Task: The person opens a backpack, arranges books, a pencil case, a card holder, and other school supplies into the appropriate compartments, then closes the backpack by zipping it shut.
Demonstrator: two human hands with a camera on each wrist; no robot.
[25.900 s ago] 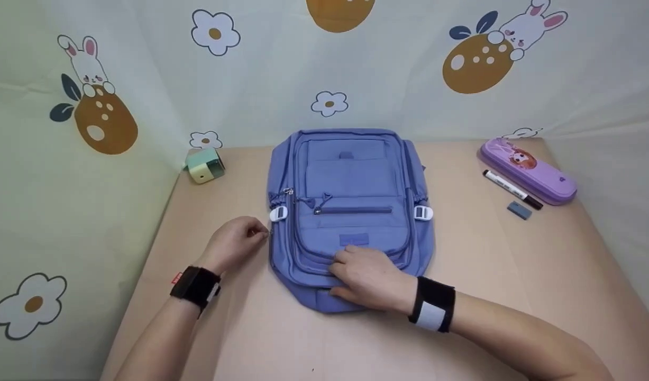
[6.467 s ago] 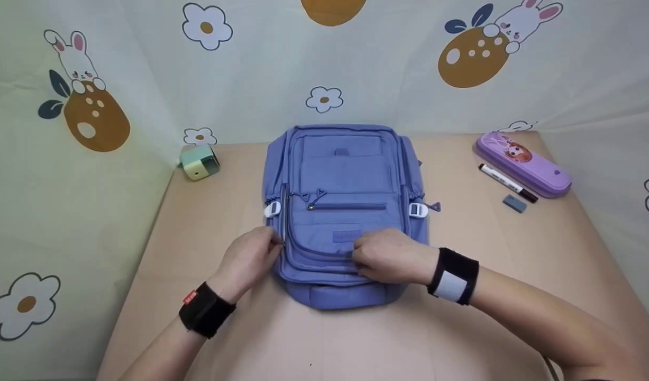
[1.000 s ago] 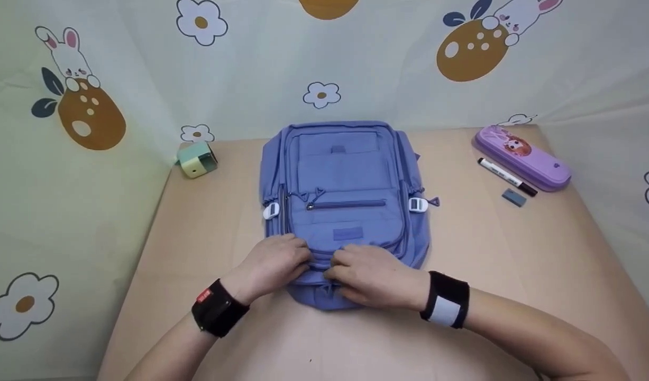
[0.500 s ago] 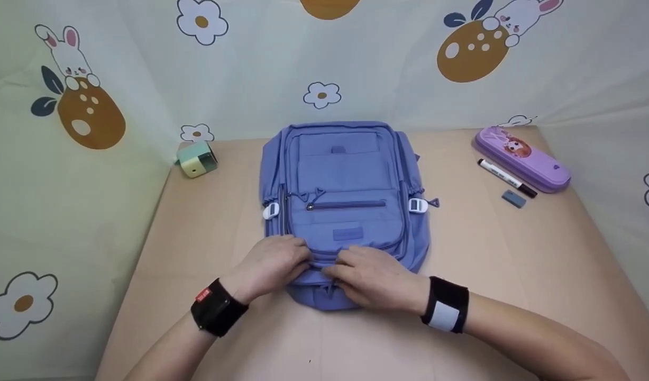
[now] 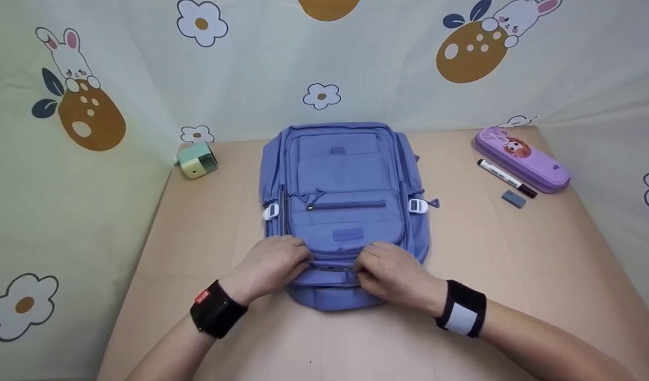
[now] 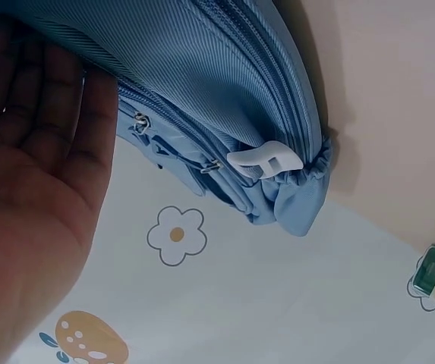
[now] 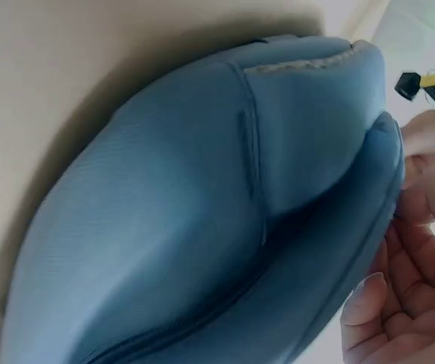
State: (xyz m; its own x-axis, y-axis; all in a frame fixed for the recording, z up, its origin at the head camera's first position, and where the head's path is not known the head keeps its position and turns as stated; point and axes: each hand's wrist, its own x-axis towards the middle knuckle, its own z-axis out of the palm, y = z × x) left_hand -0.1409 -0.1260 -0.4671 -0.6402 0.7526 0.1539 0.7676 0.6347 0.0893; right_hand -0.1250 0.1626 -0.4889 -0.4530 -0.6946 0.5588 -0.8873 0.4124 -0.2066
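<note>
A blue backpack [image 5: 350, 174] lies front side up on the table. At its lower left front edge my left hand [image 5: 268, 264] grips the fabric; the left wrist view shows the fingers [image 6: 58, 98] bent against the bag's underside. My right hand [image 5: 395, 275], to the right along the same edge, pinches a zipper pull [image 5: 348, 275] of the lower front pocket, mostly covered by the fingertips. A stretch of zipper [image 5: 327, 268] runs between the two hands. In the right wrist view the thumb and fingers [image 7: 365, 299] curl beside the bag's bottom.
A green and yellow pencil sharpener [image 5: 197, 160] stands at the back left of the table [image 5: 224, 211]. At the back right lie a purple pencil case [image 5: 536, 166], a black-and-white marker [image 5: 506, 178] and a grey-blue eraser [image 5: 513, 199]. Patterned cloth [image 5: 261, 69] hangs around the table.
Earlier my left hand was at the bag's left side; it has since come to the lower front. In the last half second my right hand slid right along the zipper while the left stayed.
</note>
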